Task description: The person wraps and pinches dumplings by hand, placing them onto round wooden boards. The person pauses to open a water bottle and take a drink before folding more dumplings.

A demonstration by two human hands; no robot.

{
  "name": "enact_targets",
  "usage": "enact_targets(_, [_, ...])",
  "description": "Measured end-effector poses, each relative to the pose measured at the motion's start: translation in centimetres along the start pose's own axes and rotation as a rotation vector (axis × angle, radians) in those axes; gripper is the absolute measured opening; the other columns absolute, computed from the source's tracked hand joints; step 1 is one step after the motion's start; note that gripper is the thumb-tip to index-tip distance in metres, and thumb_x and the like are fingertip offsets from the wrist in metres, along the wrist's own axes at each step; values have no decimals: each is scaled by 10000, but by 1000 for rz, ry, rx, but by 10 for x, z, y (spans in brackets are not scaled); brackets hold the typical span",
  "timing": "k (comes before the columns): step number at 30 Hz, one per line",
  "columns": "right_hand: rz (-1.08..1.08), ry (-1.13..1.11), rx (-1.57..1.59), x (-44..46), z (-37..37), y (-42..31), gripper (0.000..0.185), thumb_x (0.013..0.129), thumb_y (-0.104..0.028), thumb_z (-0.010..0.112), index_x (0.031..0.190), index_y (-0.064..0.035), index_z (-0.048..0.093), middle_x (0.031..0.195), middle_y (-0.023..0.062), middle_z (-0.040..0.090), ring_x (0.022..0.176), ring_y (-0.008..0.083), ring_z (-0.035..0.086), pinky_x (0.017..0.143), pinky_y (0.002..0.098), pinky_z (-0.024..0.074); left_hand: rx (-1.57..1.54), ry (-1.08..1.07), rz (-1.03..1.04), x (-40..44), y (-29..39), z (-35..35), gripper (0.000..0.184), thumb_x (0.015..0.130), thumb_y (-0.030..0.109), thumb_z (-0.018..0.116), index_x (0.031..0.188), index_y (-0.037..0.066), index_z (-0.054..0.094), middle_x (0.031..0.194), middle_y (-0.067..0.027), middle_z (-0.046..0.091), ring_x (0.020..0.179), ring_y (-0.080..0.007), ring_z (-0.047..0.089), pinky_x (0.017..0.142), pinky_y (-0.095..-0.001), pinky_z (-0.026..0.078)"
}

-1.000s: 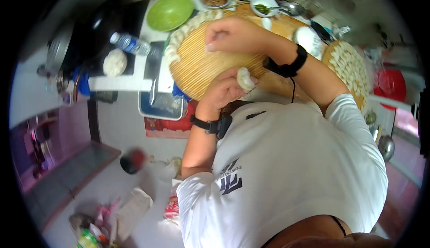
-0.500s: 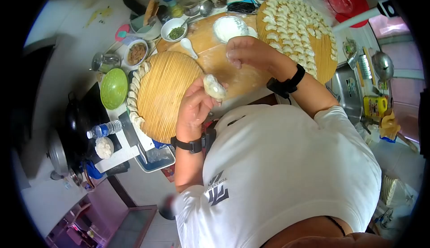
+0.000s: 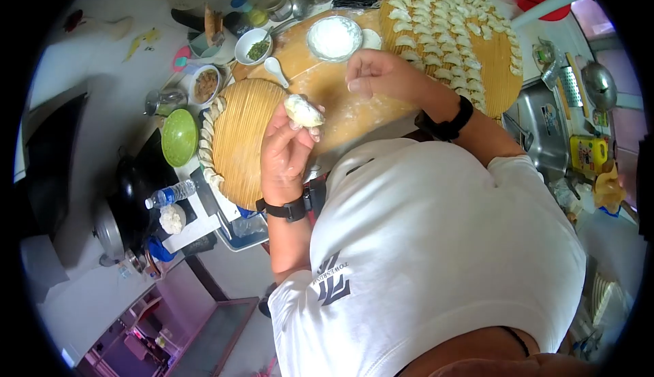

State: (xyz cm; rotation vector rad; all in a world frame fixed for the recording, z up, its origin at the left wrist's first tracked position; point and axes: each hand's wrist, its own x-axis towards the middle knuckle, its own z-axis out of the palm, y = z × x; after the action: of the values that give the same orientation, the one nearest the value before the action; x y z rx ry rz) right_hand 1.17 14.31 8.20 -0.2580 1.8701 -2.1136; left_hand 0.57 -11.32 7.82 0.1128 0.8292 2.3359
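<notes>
My left hand (image 3: pixel 283 149) is closed on a plump white dumpling (image 3: pixel 304 111), gripped between thumb and fingers above the right edge of a round slatted board (image 3: pixel 248 115). My right hand (image 3: pixel 381 77) hovers over the floured wooden work board (image 3: pixel 334 115), a little apart from the dumpling. Its fingers are loosely bent, and nothing shows between them. Just beyond it stands a bowl of white flour (image 3: pixel 334 38), with a small pale round piece (image 3: pixel 370 40) beside it. A row of finished dumplings (image 3: pixel 206 147) curves along the left rim of the slatted board.
Many dumplings cover a second round board (image 3: pixel 503 70) at the back right. A white spoon (image 3: pixel 276 72), a bowl of chopped greens (image 3: pixel 253 46), a bowl of brown filling (image 3: pixel 205 85) and a green bowl (image 3: pixel 180 137) stand leftward. The sink (image 3: pixel 545 128) lies right.
My left hand, still holding the dumpling, has moved left and slightly up in the view. My right hand stays near the flour bowl with its fingers a bit more bent. The camera view has shifted.
</notes>
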Motion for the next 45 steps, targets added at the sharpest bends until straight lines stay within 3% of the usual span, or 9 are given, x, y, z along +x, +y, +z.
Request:
enact_targets(6, [-235, -114, -163, -3, 26, -15, 250, 850, -94, 706, 1064, -53, 583, 976, -9, 602, 846, 63, 554, 748, 223, 452, 50, 36, 81, 4, -3, 16, 376, 871, 66, 606, 1230, 15, 509, 1039, -127, 625, 797, -184, 596, 689, -264, 488])
enact_targets(11, [-403, 97, -394, 2, 40, -24, 376, 784, -153, 774, 1088, -37, 585, 851, 35, 623, 750, 102, 592, 660, 253, 493, 274, 204, 235, 11, -13, 31, 293, 863, 58, 661, 1119, 36, 520, 978, -90, 627, 779, -162, 593, 667, -267, 495])
enact_targets(15, [-318, 72, -283, 6, 36, -13, 336, 820, -137, 742, 1097, -29, 584, 900, 33, 626, 794, 102, 600, 687, 252, 500, 367, 221, 291, 12, -21, 28, 272, 875, 57, 653, 1117, 24, 533, 955, -74, 634, 748, -156, 602, 664, -272, 495])
enact_targets(17, [-362, -41, 137, 15, 34, 6, 271, 872, -144, 696, 1085, -17, 585, 933, 24, 631, 847, 93, 604, 703, 232, 511, 367, 218, 266, 12, -20, 33, 265, 879, 62, 651, 1120, 24, 545, 964, -71, 636, 758, -152, 601, 664, -270, 495])
enact_targets(20, [-165, -98, 161, 12, 24, -5, 241, 907, -126, 651, 1103, -6, 580, 971, 29, 639, 888, 90, 613, 717, 224, 516, 344, 229, 223, 12, -22, 33, 254, 889, 81, 644, 1124, 24, 566, 984, -65, 641, 783, -143, 602, 664, -268, 497])
enact_targets(27, [-150, -66, 147, 14, 16, 6, 197, 909, -112, 637, 1071, -8, 593, 951, 32, 642, 854, 89, 610, 712, 233, 517, 132, 269, 156, 19, -20, 37, 210, 911, 96, 620, 1107, 25, 591, 971, -70, 651, 808, -138, 623, 677, -249, 532])
enact_targets(32, [-490, 173, -453, 7, 19, 7, 148, 850, -105, 672, 963, -21, 626, 871, 64, 633, 786, 152, 622, 676, 278, 499, 98, 342, 157, 25, -18, 31, 207, 911, 110, 624, 1099, 31, 591, 965, -63, 653, 790, -127, 623, 654, -234, 535])
enact_targets(38, [-655, 300, -630, 11, 24, 2, 167, 797, -148, 704, 901, -43, 626, 807, 94, 604, 727, 261, 602, 638, 346, 487, 110, 350, 157, 34, -18, 23, 201, 915, 100, 619, 1104, 45, 578, 979, -61, 651, 804, -129, 622, 663, -239, 533])
enact_targets(45, [-683, 376, -664, 14, 28, -1, 142, 784, -118, 710, 889, -46, 646, 792, 100, 618, 693, 272, 622, 603, 344, 487, 162, 369, 246, 38, -21, 29, 160, 915, 67, 618, 1062, 65, 555, 992, -68, 646, 818, -141, 625, 675, -252, 536])
